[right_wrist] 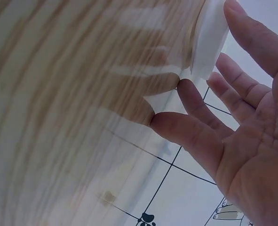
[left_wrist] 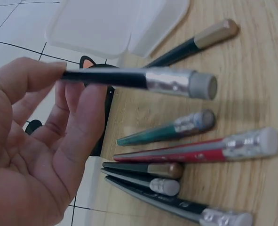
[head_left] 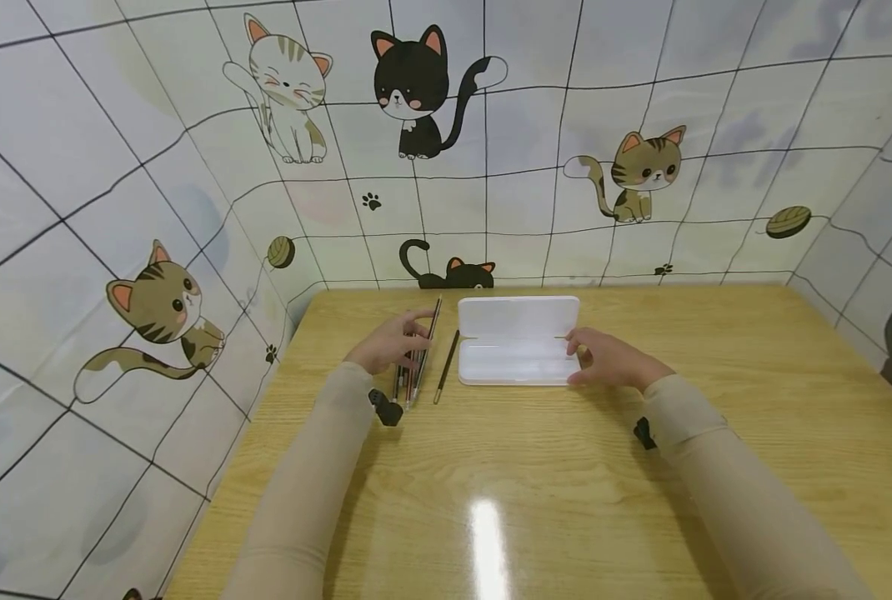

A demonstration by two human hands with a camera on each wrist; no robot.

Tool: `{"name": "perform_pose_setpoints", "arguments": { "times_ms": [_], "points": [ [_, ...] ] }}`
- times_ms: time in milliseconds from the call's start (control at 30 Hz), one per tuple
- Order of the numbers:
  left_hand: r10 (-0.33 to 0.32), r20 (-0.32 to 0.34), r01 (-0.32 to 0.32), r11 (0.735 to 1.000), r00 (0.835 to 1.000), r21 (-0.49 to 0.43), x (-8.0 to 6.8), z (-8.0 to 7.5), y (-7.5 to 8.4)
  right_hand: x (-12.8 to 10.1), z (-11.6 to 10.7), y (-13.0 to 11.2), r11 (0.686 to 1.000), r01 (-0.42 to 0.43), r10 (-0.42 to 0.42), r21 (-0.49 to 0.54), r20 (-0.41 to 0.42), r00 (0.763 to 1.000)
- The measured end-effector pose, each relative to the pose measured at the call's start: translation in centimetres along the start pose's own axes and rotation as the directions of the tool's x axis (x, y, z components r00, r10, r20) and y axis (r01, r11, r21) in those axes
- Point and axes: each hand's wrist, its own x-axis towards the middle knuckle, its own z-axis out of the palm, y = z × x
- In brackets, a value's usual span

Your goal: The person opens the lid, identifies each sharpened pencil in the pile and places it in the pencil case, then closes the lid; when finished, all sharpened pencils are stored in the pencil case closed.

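My left hand (head_left: 391, 343) pinches a dark pencil (left_wrist: 115, 78) between thumb and fingers. The pencil has a silver band and a grey eraser, and is held above the others. Under this hand lie a red pencil (left_wrist: 190, 153), a green pencil (left_wrist: 153, 134) and several dark ones, eraser ends toward me. A separate dark pencil with a gold end (head_left: 448, 367) lies between them and the white pencil case (head_left: 517, 364). The case lies with its lid (head_left: 517, 315) raised. My right hand (head_left: 614, 360) rests at the case's right side, fingers spread, with fingertips at its edge and on the table.
The wooden table (head_left: 536, 467) meets a cloth wall (head_left: 521, 200) printed with cats and grid lines at its back and left side. A bright light reflection lies on the tabletop in front of the case.
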Motion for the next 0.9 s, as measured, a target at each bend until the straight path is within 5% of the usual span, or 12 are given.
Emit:
{"name": "perform_pose_setpoints", "arguments": {
  "times_ms": [467, 900],
  "points": [
    [0.095, -0.01, -0.095, 0.991, 0.995, -0.092, -0.03, 0.28, 0.3, 0.12, 0.12, 0.33, 1.0, -0.002, 0.002, -0.009, 0.004, 1.0],
    [0.149, -0.011, -0.15, 0.987, 0.989, -0.06, -0.31, 0.36, 0.96, 0.06, 0.13, 0.12, 1.0, -0.019, 0.019, -0.001, -0.005, 1.0]
  ]
}}
